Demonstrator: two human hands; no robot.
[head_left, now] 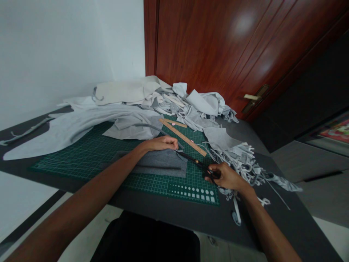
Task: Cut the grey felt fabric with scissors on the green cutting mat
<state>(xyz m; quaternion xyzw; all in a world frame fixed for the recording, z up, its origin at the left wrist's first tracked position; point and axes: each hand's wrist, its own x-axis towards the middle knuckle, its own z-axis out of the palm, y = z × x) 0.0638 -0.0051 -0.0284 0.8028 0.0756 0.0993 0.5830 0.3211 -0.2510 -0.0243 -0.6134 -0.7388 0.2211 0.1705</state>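
A piece of dark grey fabric point(160, 163) lies on the green cutting mat point(71, 156). At its upper right corner, my left hand point(165, 143) pinches the fabric edge, fingers closed. My right hand point(225, 176) grips the handles of black scissors point(197, 162). Their blades point left and reach the fabric close to my left fingertips; how far the blades are apart is hard to make out. A narrow grey strip point(152, 127) curves above my left hand. Just beyond the hands lies a wooden ruler point(185, 137) set at a slant.
Light grey cloth point(81, 118) spreads across the table's left side. Fabric scraps point(177, 102) heap along the back, and thin cut strips point(242, 160) pile up right of the mat. A second, shorter wooden ruler point(176, 123) lies behind. A wooden door point(207, 43) stands behind the dark table point(163, 211).
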